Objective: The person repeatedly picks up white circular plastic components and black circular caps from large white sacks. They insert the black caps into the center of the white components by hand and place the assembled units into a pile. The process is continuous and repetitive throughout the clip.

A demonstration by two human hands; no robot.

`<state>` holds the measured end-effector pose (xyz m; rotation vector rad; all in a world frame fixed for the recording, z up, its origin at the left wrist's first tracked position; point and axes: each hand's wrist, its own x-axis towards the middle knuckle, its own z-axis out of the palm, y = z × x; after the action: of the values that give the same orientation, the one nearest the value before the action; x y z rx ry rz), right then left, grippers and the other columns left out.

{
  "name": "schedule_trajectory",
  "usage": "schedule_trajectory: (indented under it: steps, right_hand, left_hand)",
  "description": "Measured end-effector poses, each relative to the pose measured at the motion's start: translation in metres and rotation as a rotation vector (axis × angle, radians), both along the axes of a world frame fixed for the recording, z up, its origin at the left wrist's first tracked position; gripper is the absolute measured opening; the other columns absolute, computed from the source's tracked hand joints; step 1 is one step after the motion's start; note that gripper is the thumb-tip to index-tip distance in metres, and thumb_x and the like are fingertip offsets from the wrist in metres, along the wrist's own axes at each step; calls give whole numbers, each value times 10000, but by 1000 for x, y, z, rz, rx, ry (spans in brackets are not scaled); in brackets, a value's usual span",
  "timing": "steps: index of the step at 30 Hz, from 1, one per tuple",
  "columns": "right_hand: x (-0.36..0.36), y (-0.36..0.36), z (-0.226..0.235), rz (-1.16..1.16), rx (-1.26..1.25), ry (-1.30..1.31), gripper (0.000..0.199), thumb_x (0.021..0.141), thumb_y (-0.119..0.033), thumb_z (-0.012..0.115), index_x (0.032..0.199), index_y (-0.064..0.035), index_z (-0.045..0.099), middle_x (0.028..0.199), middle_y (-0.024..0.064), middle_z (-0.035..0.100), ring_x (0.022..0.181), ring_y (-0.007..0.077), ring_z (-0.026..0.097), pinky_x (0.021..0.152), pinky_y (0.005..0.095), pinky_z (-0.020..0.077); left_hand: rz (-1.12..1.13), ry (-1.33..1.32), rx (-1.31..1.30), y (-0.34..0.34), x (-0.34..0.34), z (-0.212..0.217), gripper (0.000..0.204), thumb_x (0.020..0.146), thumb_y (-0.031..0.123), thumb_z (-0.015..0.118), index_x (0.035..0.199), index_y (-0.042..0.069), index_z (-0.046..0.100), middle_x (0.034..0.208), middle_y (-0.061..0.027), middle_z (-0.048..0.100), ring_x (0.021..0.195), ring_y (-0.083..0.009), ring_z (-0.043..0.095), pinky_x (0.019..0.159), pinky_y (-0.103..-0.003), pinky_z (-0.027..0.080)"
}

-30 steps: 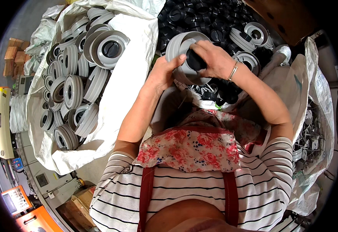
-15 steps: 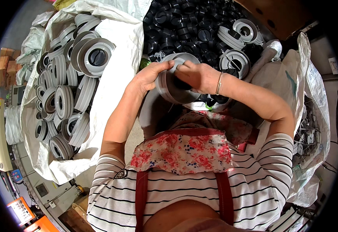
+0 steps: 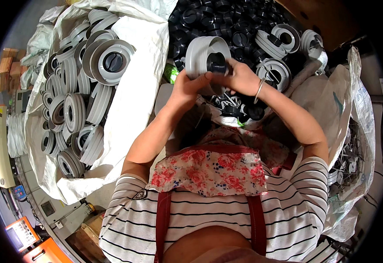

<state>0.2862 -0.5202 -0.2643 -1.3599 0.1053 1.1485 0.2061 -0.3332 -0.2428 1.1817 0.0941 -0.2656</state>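
Single clear grip: left hand (image 3: 185,90) grasping a grey ring (image 3: 196,52) by its near-left side. Right hand (image 3: 242,79) at the black cap (image 3: 216,62) within the ring; fingers partly hidden, cannot tell if clenched. Ring held over near edge of black-cap heap (image 3: 209,19). Spare grey rings (image 3: 268,44) on heap's right edge. White sack (image 3: 142,52), ring-filled, bulges left.

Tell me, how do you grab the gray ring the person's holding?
I'd take the gray ring by its outer wall, from the left: that side is broad, rounded and uncovered up top. The open face turns right, where the black cap and right hand are in the way.
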Motion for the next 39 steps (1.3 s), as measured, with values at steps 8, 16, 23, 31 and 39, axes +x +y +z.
schedule_trajectory:
  steps: [8,16,23,31,39]
  right_hand:
    - [-6,5,0,-32,-115,-1156,459,728,-410,710,837,23,609,676,146,631,608,221,636,569,301,512]
    - [58,-23,-11,64,-607,-1346,553,735,-486,692,1026,-20,633,991,190,632,962,305,605,840,391,484]
    - [196,-142,-125,62,-1289,-884,1068,580,-687,688,1394,-83,353,1326,284,420,1283,411,348,1049,439,321]
    - [184,-154,-123,361,-1106,-1256,493,733,-487,596,893,-29,686,919,198,651,943,339,593,943,414,378]
    - [122,-150,-95,222,-733,-1800,288,679,-210,682,859,10,636,914,179,624,1035,412,526,983,454,399]
  left_hand:
    - [64,-26,278,1,-1,2,352,754,187,755,999,-14,602,871,-66,648,756,-119,599,677,-263,483]
    - [754,-481,1149,64,23,76,580,689,173,790,1160,-30,521,1137,-136,570,993,-197,559,830,-317,467]
    - [635,-686,822,53,42,79,667,751,50,707,1338,-6,395,1369,-158,416,1247,-251,415,1040,-364,338]
    - [-30,-320,825,-9,65,-22,623,752,158,758,1300,42,484,1255,-138,545,1170,-222,504,985,-337,389]
    - [-194,-341,768,-37,88,-63,721,677,188,799,1306,54,471,1225,-232,531,1143,-335,521,955,-414,412]
